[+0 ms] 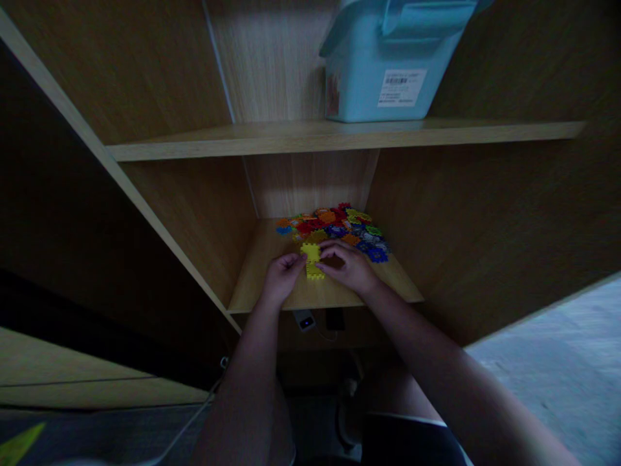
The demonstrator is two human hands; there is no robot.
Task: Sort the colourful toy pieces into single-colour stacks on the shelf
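Note:
Both my hands reach into a low wooden shelf compartment. My left hand and my right hand are both closed on a yellow toothed plastic piece assembly that stands between them on the shelf board. The left fingers pinch its left side, the right fingers curl over its top right. Just behind lies a pile of several coloured interlocking pieces in red, orange, blue, green and yellow.
A light blue plastic bin with a white label stands on the upper shelf. Wooden side walls close in left and right. A small device with a lit dot and a cable hang below the shelf edge. Grey floor shows at right.

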